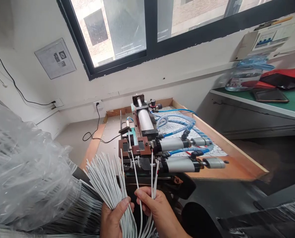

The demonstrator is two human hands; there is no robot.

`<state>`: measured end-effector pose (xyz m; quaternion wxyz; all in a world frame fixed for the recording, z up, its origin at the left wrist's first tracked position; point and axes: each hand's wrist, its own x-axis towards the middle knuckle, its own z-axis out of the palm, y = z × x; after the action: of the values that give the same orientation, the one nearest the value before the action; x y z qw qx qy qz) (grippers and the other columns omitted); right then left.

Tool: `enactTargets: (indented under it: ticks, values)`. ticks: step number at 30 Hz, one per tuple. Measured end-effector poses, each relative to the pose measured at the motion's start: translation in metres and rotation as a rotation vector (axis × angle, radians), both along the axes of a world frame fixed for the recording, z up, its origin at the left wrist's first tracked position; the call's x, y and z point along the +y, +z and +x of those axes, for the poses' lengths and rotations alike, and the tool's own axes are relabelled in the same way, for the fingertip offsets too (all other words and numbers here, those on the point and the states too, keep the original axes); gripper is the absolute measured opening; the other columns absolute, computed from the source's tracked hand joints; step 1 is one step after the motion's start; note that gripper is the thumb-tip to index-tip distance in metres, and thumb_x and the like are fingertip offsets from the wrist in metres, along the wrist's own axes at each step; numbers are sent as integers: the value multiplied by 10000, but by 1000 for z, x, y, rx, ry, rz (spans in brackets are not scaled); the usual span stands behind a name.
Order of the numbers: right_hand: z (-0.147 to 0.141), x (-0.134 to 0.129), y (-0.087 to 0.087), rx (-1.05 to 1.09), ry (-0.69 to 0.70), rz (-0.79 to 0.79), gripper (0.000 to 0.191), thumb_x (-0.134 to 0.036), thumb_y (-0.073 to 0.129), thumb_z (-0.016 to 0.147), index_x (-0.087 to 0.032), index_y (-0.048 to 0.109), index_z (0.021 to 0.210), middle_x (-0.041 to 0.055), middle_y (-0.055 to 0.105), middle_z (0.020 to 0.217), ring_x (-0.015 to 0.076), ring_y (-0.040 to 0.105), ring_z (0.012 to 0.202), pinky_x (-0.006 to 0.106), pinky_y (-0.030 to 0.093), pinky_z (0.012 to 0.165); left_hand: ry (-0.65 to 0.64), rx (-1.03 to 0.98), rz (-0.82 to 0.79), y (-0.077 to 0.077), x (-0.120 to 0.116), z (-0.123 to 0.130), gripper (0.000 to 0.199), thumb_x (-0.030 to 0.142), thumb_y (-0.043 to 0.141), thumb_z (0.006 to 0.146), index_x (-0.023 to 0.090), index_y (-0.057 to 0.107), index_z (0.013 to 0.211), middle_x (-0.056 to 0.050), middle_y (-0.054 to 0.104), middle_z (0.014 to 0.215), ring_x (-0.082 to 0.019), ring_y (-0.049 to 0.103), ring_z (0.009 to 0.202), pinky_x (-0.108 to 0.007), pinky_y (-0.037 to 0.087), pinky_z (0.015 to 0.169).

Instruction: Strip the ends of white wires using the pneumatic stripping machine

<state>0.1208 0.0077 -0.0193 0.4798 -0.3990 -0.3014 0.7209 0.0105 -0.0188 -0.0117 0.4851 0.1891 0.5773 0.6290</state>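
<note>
A thick bundle of white cables (105,185) is wrapped by my left hand (116,215), its cut ends fanned up and to the left. My right hand (152,205) pinches a single white cable (134,168) between thumb and fingers. That cable's upper end reaches the brown clamp block of the pneumatic machine (143,145); whether it sits inside, I cannot tell. A few more cables (155,181) stand up behind the right thumb, within the same hand, some with red at their tips.
Silver air cylinders (175,144) with blue hoses (184,124) lie on the wood-edged bench (246,162). Plastic-wrapped cable bundles (38,172) rise at the left. A green-topped table (293,105) at the right bears a plastic jar (245,77) and a phone (271,95).
</note>
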Motion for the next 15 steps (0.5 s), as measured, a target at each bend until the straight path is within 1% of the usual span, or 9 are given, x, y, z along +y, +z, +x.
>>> enactTargets:
  ticks: [3, 6, 8, 10, 12, 13, 15]
  values:
    - [0, 5, 0, 32, 49, 8, 292, -399, 665, 608, -136, 571, 520, -29, 479, 455, 66, 317, 411, 209, 197, 425, 47, 31, 19, -1, 1, 2, 213, 191, 740, 436, 138, 641, 617, -24, 657, 531, -193, 604, 483, -297, 482, 502]
    - [-1, 9, 3, 28, 66, 21, 252, -389, 651, 631, -143, 602, 603, -58, 425, 428, 62, 303, 406, 203, 205, 428, 71, 46, 37, -3, 1, 3, 264, 190, 742, 428, 150, 632, 664, -19, 664, 569, -191, 602, 497, -291, 476, 484]
    - [-4, 11, 5, 45, 122, 29, 253, -388, 647, 636, -141, 626, 680, -63, 417, 423, 65, 319, 407, 200, 223, 432, 55, 39, 36, -3, 0, 4, 283, 189, 737, 435, 151, 633, 696, -26, 675, 595, -193, 602, 508, -298, 477, 492]
    - [-7, 11, 6, 88, 173, 37, 261, -381, 664, 616, -127, 630, 666, -51, 444, 441, 70, 353, 418, 204, 261, 444, 11, 17, 40, -3, -1, 4, 286, 188, 729, 446, 145, 640, 715, -39, 686, 612, -213, 613, 535, -324, 481, 529]
    - [-10, 10, 5, 95, 149, 51, 253, -363, 689, 586, -121, 624, 620, -41, 464, 454, 77, 381, 433, 211, 294, 458, -19, -7, 67, -3, -1, 4, 280, 184, 723, 447, 147, 648, 714, -44, 693, 629, -244, 629, 602, -346, 480, 588]
    - [-11, 9, 4, 83, 109, 57, 253, -364, 693, 581, -124, 619, 607, -41, 464, 451, 80, 390, 435, 213, 301, 459, -26, -11, 85, -4, -1, 3, 269, 181, 721, 447, 150, 650, 705, -41, 692, 625, -251, 632, 627, -349, 477, 612]
    - [-11, 6, 2, 47, 24, 62, 269, -395, 679, 591, -135, 611, 610, -38, 470, 449, 89, 410, 431, 215, 294, 443, -28, 5, 99, -5, 0, 1, 232, 181, 720, 451, 154, 649, 670, -30, 679, 584, -245, 629, 612, -340, 474, 605]
